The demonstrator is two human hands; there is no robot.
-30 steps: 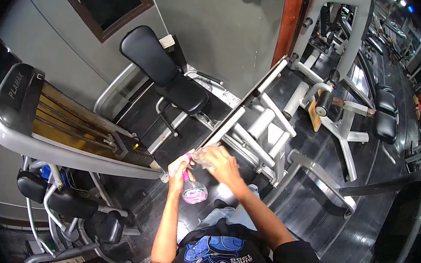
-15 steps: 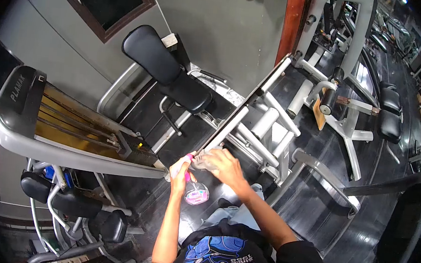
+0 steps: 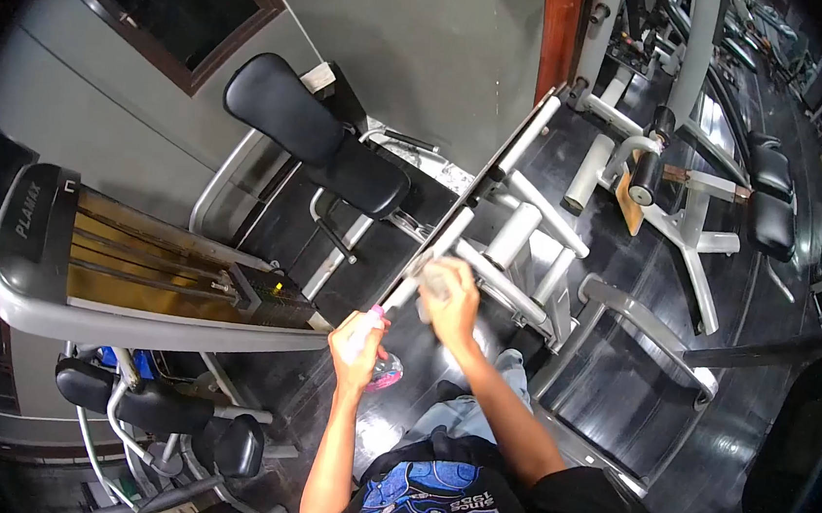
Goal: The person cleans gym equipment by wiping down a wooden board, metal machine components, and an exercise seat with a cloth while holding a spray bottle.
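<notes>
My left hand is wrapped round a clear spray bottle with a pink head, some pinkish colour showing low in it. The bottle stands out to the right of my fingers. My right hand is closed on a pale grey cloth, blurred by motion. That hand is over the near end of a white metal frame bar; whether the cloth touches the bar I cannot tell.
A weight-stack machine marked PLAMAX stands at the left. Behind it is a black padded seat by the grey wall. A grey tubular frame stands to my right, with more gym machines beyond on the dark floor.
My right hand with the cloth has moved away from the bottle, slightly right and up, to the white bar. My left hand has turned the bottle a little and stays low.
</notes>
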